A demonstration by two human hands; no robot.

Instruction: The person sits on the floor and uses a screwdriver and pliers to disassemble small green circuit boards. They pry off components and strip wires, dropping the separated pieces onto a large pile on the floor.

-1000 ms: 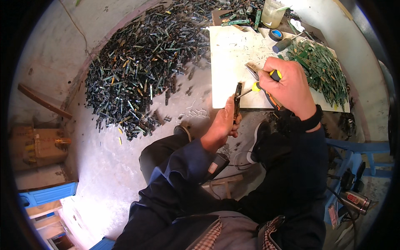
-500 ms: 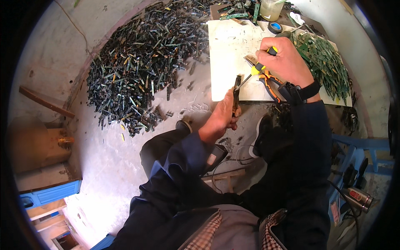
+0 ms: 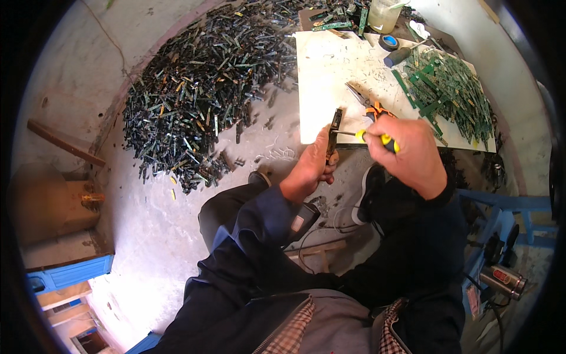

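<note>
My left hand (image 3: pixel 312 166) is closed around a dark narrow strip-shaped piece (image 3: pixel 335 122) and holds it upright by the near edge of the white board (image 3: pixel 323 71). In my right hand (image 3: pixel 410 152) is a screwdriver with a yellow and black handle (image 3: pixel 391 142). Its thin shaft (image 3: pixel 346 133) points left, and the tip meets the side of the dark piece. Just beyond my right hand, pliers with orange and black handles (image 3: pixel 370 107) lie on the board, their grips partly hidden by the hand.
A large heap of dark strips (image 3: pixel 194 94) covers the floor at the left. Green circuit-board strips (image 3: pixel 451 94) are piled on the board's right side, near a dark-handled tool (image 3: pixel 401 55) and a tape roll (image 3: pixel 389 42). A cloudy container (image 3: pixel 384 16) stands behind. Blue stool (image 3: pixel 507 206) at right.
My right hand has come down and nearer to me, and the screwdriver has swung from slanting to nearly level. The pliers' jaws and the dark-handled tool are uncovered. My left hand has barely moved.
</note>
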